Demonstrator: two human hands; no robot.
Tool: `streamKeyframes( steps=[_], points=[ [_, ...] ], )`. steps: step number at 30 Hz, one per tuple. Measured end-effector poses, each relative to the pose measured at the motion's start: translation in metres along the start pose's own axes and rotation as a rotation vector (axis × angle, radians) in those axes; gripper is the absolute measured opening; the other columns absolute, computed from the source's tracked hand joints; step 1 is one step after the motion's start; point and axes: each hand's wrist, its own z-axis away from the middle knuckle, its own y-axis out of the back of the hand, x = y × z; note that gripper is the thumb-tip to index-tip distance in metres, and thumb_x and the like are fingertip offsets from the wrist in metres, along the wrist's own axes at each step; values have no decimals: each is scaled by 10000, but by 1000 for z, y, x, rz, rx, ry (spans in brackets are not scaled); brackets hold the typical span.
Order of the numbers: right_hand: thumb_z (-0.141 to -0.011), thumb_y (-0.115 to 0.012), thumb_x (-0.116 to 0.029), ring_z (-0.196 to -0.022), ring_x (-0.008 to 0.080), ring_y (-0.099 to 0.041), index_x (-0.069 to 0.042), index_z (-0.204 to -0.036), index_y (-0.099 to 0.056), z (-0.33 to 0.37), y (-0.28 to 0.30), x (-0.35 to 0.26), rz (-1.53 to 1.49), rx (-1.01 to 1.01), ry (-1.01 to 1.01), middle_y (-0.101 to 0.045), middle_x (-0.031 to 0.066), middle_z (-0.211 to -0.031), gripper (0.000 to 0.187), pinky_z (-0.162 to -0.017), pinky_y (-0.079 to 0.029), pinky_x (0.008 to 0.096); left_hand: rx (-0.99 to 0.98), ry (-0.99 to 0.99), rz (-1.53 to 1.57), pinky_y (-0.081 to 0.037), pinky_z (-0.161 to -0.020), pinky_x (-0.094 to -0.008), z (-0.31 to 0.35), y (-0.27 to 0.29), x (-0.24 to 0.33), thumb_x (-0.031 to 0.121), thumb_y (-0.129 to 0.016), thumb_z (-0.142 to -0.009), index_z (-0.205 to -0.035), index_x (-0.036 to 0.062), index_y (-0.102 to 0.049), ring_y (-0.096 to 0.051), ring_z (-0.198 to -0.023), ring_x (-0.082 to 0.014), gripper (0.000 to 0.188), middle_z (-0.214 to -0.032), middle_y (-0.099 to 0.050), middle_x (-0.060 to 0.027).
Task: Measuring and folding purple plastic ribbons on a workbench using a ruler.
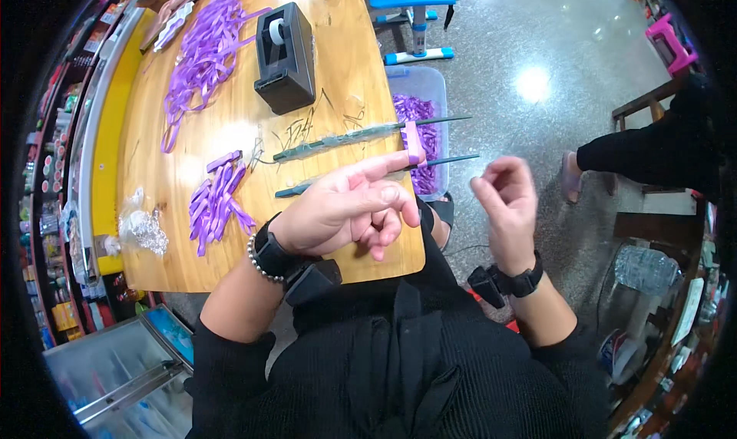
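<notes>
Two dark green rods (447, 160) lie side by side, fixed to the table with clear tape, their tips jutting past its right edge. A short purple ribbon (412, 138) spans them. My left hand (338, 212) reaches over the near rod, its index finger stretched out against the ribbon's lower end; the other fingers are loosely bent and hold nothing visible. Off to the right, above the floor, my right hand (508, 201) is raised with thumb and fingers curled together, slightly blurred. Whether anything is pinched there is hidden.
A black tape dispenser (290, 63) stands beyond the rods. Long purple ribbons (201, 59) and folded purple pieces (219, 201) lie on the wooden table (345, 266). Below its right edge, a clear bin (439, 94) holds purple pieces. Another person's leg (637, 151) is at right.
</notes>
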Motion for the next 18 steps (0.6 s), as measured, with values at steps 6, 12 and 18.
streamKeyframes(
  steps=[6,12,18],
  points=[
    [-880,-660,-61,-946,155,-608,-62,-1368,-453,-6,-26,32,-696,-282,-590,-609,58,-1076,530,-863,-490,280,-52,-1,-80,-567,-600,-310,0,1,-2,137,-483,-984,-1510,46,-167,-607,-723,-187,620,-1026,-582,-216],
    [-880,-650,-39,-939,115,-615,-183,-1480,-321,-24,-53,48,-1192,-433,-507,-612,40,-1121,700,-861,-497,262,-99,32,-38,-565,-599,-313,1,3,1,162,-476,-993,-1517,57,-139,-605,-744,-198,632,-1055,-555,-230],
    [-823,-651,43,-973,130,-618,-136,-1490,-298,-35,-56,50,-1153,-541,-401,-601,50,-1156,775,-846,-506,259,-107,42,-2,-561,-600,-327,-2,4,5,171,-478,-992,-1515,42,-132,-603,-729,-207,641,-1045,-553,-233]
  ],
)
